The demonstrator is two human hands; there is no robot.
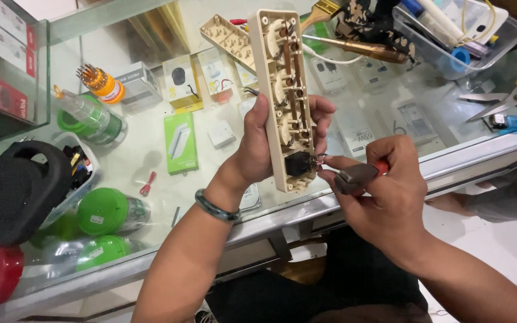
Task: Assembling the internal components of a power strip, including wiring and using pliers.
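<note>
Opened power strip (283, 90) gripped in left hand (257, 149) fingers, right hand (387, 185) fingers pinching pliers (354, 177)

Both hands are raised and close together, the left hand (257, 149) gripping upright, the right hand (384, 185) clenched.

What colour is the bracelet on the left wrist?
Dark green, seen in the head view: the bracelet sits just below the left hand.
</note>
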